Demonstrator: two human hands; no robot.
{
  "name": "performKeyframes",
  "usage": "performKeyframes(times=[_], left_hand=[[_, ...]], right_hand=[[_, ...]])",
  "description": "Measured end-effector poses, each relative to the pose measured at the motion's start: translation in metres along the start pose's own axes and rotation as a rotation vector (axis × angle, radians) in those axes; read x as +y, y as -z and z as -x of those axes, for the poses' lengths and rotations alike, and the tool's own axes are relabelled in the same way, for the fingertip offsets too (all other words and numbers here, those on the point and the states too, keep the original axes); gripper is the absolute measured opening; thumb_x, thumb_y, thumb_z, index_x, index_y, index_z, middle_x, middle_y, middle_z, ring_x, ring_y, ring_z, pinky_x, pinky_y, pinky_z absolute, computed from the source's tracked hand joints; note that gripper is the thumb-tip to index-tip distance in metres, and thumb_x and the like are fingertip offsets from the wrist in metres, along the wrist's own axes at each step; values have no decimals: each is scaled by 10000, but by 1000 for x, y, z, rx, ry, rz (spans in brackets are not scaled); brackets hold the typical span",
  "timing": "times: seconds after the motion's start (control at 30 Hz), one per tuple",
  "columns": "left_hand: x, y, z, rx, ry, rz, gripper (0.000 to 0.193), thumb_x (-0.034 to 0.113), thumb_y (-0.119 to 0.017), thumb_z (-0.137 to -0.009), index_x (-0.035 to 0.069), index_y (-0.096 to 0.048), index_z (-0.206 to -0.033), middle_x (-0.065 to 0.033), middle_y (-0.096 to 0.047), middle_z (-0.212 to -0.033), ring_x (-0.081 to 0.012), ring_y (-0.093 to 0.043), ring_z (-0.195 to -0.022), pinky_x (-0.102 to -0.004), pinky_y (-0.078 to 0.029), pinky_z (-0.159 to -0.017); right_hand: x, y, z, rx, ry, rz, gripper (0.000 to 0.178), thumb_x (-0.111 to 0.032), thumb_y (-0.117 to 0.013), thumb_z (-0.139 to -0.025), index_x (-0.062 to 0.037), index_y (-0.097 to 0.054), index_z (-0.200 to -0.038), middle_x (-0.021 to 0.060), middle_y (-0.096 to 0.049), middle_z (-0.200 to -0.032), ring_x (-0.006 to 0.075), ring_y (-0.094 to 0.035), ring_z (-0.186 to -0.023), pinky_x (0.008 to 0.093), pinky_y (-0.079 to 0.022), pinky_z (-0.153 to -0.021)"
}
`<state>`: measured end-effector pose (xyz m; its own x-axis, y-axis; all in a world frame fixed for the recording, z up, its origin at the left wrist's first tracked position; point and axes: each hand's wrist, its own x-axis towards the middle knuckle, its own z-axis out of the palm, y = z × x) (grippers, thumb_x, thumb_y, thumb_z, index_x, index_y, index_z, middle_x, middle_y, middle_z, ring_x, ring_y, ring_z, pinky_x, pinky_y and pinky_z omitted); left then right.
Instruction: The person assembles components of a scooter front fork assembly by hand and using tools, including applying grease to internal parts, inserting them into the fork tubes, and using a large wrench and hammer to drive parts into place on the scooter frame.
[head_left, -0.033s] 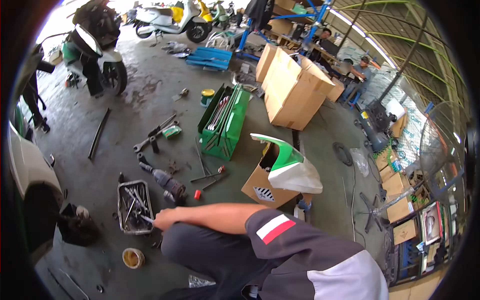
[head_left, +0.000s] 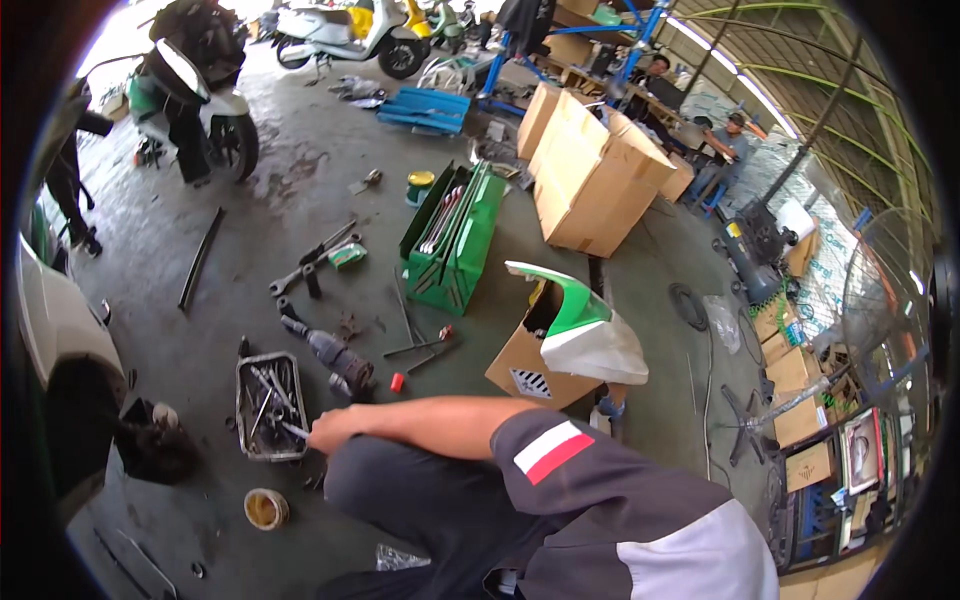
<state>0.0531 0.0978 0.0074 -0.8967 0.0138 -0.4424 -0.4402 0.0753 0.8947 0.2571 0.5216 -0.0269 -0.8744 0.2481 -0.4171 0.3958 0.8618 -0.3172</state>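
My right hand (head_left: 333, 430) reaches left across my bent knee to the right rim of a metal tray (head_left: 240, 408) on the floor. Its fingers are closed around a slim silver tool (head_left: 295, 431) whose far end points into the tray; its exact kind is too small to tell. Inside the tray lie several loose metal tools (head_left: 268, 385), some like wrenches, on a dark, dirty bottom. My left hand does not show. Just beyond the tray lies a dark, long-bodied power tool (head_left: 340, 362), with a small red cap (head_left: 397, 382) beside it.
A green toolbox (head_left: 470, 245) stands open ahead. Right of it are a large carton (head_left: 590, 185) and a green-and-white fairing (head_left: 590, 335) on a smaller box. An open tub (head_left: 266, 509) sits near the tray. Scooters (head_left: 225, 130) stand behind; two people (head_left: 725, 150) sit far right.
The whole view has shifted slightly. My right hand stays at the tray's rim with the silver tool in it; nothing else has visibly moved.
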Motion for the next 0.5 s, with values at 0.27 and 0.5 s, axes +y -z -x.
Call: performKeyframes(times=[0.27, 0.5], left_hand=[[5, 49, 4, 107, -6, 74, 432, 465, -432, -986, 149, -509, -1270, 2, -482, -702, -59, -305, -402, -189, -237, -332], [-2, 141, 51, 353, 75, 278, 421, 475, -447, -979, 194, -484, -1290, -30, -534, -745, -65, -311, -419, -180, -257, -355]], right_hand=[[-12, 11, -32, -430, 96, 306, 481, -341, -801, -700, -32, -701, -1056, 157, -707, -999, 323, -681, -948, 431, -548, -811], [-66, 32, -43, -393, 327, 450, 349, -388, -644, -828, -53, -706, -906, 147, -709, -899, 307, -695, -874, 426, -553, -756]])
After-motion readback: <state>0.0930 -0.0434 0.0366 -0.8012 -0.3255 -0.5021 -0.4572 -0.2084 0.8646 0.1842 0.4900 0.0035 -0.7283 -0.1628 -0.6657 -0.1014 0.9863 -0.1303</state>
